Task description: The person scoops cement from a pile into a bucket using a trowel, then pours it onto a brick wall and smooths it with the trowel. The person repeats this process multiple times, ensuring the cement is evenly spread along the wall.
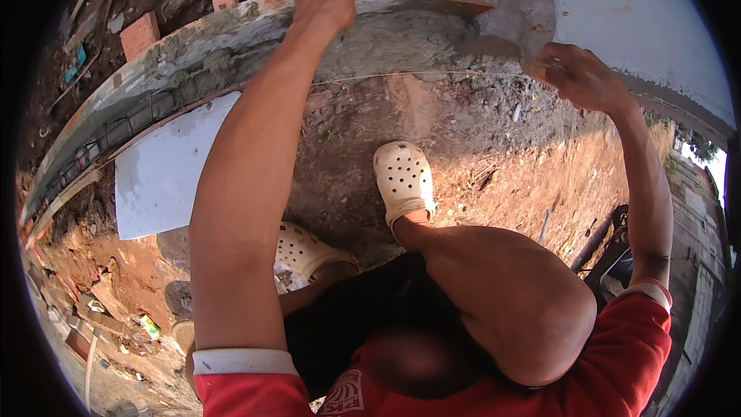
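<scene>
My left hand (326, 3) is closed over the top edge of a long wooden board (455, 5), its fingertips hidden behind that edge. In my right hand (580, 77) is the handle of a trowel (489, 47), whose mortar-smeared blade points left against the grey mortar face. Wet grey mortar (386, 35) covers the low ledge below the board. A thin string (363, 78) runs along the ledge's lower side, toward my right hand.
Orange bricks (140, 36) stand behind the board. A white-painted wall (633, 23) rises at the right. Left of my feet lie a white sheet (171, 170) and a steel rebar cage (116, 133). My cream clogs (405, 177) stand on bare soil.
</scene>
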Available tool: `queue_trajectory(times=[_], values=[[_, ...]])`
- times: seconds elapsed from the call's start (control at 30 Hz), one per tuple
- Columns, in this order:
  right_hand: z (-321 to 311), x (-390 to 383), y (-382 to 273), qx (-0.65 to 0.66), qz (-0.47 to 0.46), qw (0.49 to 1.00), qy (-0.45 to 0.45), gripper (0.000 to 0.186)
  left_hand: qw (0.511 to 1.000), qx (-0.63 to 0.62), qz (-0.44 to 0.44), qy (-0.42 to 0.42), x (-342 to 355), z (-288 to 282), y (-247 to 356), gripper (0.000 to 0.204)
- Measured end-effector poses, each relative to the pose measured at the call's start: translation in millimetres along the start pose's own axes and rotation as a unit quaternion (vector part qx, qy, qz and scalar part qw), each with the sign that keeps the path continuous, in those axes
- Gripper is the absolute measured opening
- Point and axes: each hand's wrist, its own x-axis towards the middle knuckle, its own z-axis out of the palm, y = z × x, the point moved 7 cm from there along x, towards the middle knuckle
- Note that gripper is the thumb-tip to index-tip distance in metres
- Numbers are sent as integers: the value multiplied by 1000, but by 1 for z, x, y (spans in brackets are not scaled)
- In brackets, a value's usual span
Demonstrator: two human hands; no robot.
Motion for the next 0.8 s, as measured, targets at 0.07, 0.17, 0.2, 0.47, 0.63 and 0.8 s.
queue_trajectory(times=[0.07,0.17,0.2,0.47,0.63,0.8], values=[[-8,-6,-5,-37,-3,999,30,28,1000,7,3,1,1,2,-1,22],[-15,-11,-27,-118,-79,988,64,26,1000,22,11,-7,1,4,-1,24],[-14,-12,-40,-187,-150,967,82,26,1000,17,10,-10,2,5,-2,24],[-4,29,-32,-273,-147,944,109,24,1000,21,14,-12,2,6,-1,23],[-27,20,-28,-293,-133,933,161,22,1000,19,7,-3,2,4,-1,23],[-19,14,-35,-218,-163,951,145,23,1000,16,11,-14,1,3,-1,23]])
